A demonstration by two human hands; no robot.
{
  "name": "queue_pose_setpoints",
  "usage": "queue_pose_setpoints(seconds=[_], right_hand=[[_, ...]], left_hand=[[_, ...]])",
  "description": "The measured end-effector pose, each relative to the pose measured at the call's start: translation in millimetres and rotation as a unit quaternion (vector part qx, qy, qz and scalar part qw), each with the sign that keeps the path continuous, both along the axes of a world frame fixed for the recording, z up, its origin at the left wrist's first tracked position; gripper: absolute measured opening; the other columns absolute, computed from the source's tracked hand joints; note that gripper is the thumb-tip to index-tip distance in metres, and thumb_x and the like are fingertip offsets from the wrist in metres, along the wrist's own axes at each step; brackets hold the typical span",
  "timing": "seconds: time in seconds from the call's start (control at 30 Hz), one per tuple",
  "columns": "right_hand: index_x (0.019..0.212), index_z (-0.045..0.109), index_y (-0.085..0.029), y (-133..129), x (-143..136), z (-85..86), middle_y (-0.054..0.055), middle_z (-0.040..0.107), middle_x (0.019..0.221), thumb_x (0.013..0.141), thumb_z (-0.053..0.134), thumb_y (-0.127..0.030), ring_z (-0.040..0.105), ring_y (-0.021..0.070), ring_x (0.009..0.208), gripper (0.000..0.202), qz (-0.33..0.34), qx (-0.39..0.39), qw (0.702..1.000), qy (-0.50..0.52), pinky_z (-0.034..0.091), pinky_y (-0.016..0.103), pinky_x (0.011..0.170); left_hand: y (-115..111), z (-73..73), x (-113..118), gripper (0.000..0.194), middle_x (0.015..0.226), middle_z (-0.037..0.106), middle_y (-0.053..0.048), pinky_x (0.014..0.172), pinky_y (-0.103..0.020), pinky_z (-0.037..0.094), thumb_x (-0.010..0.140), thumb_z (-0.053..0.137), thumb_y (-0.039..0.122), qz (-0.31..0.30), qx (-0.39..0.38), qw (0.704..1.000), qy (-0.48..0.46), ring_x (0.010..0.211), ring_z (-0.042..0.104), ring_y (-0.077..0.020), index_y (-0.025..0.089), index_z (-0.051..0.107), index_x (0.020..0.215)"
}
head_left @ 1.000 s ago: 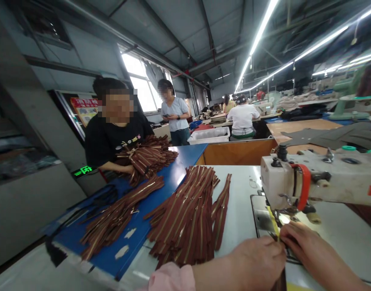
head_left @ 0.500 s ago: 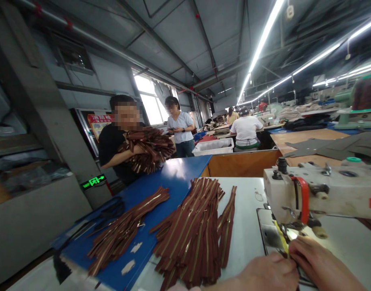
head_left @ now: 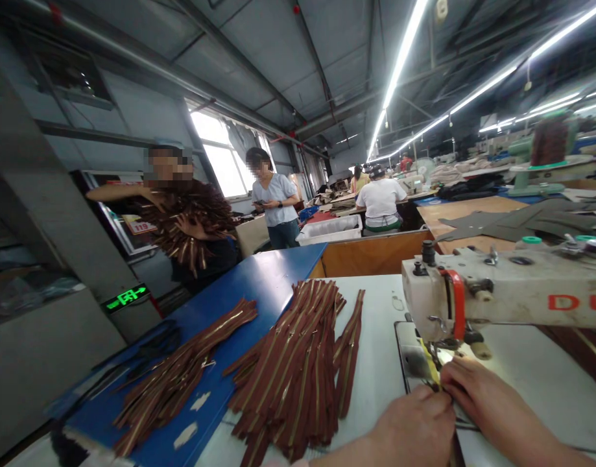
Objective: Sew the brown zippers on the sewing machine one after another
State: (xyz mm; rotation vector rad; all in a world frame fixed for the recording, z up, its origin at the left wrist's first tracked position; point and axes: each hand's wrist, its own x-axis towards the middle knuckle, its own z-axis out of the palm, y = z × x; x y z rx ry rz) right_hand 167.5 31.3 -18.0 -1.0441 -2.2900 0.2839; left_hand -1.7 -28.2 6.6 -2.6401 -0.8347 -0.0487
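My left hand and my right hand meet just in front of the needle area of a white sewing machine. Both have their fingers pinched together, close to a yellow strip beside the presser foot. What they hold is mostly hidden by the fingers; a narrow dark strip shows below, between the hands. Left of my hands, a thick pile of brown zippers with brass-coloured teeth lies on the pale machine table. A small bunch of zippers lies beside that pile.
Another bunch of zippers rests on the blue table. Behind it, a person in black hugs a large zipper bundle. A person in light blue stands further back. Dark grey cut pieces lie behind the machine.
My view has turned slightly right. The person in black has raised one arm and shifted their hold on the zipper bundle. My hands stay pinched at the needle area.
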Motion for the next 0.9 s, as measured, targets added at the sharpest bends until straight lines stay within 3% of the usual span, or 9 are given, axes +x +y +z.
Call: queue_pose_setpoints(seconds=[0.13,0.27,0.5,0.77,0.9], right_hand=[[0.069,0.062,-0.019,-9,-1,15.9,0.011,0.065,0.074,0.08,0.052,-0.007,0.062,0.0286,0.07,0.019,-0.03,-0.04,0.998,-0.026,0.047,0.04,0.063],[0.075,0.066,-0.017,-13,-3,33.1,0.008,0.065,0.08,0.083,0.054,-0.007,0.061,0.0238,0.079,0.017,-0.053,-0.061,0.995,-0.055,0.045,0.034,0.069],[0.086,0.066,-0.016,-11,13,30.3,0.006,0.065,0.085,0.087,0.057,-0.012,0.058,0.0182,0.084,0.01,-0.061,-0.057,0.996,-0.03,0.043,0.027,0.074],[0.085,0.067,-0.016,-49,26,30.3,0.005,0.065,0.081,0.091,0.053,-0.015,0.055,0.018,0.081,0.015,0.041,0.011,0.999,-0.019,0.047,0.028,0.075],[0.085,0.067,-0.014,-52,22,33.4,0.007,0.064,0.081,0.09,0.053,-0.014,0.055,0.0196,0.08,0.015,0.057,0.039,0.996,-0.048,0.048,0.03,0.075]], left_hand=[[-5,4.7,0,0.024,0.104,0.067,-0.008,0.095,-0.027,0.039,0.093,0.043,0.019,0.013,-0.018,1.0,-0.009,0.106,0.055,-0.018,0.011,0.064,0.101],[0,-3.3,-2,0.03,0.115,0.065,-0.012,0.099,-0.033,0.039,0.092,0.041,0.012,0.031,-0.026,0.997,-0.061,0.11,0.057,-0.0211,0.007,0.059,0.114],[7,-9.0,-4,0.034,0.117,0.065,-0.012,0.1,-0.035,0.038,0.087,0.039,0.005,-0.01,0.001,0.997,-0.08,0.112,0.057,-0.0211,0.008,0.06,0.114],[7,-6.6,-4,0.04,0.121,0.064,-0.013,0.101,-0.038,0.041,0.087,0.033,0.002,-0.003,-0.007,0.997,-0.073,0.117,0.055,-0.0211,0.009,0.06,0.116],[11,-1.0,1,0.039,0.121,0.064,-0.014,0.098,-0.037,0.045,0.088,0.032,0.0,0.016,-0.018,0.996,-0.085,0.115,0.057,-0.0218,0.007,0.061,0.114]])
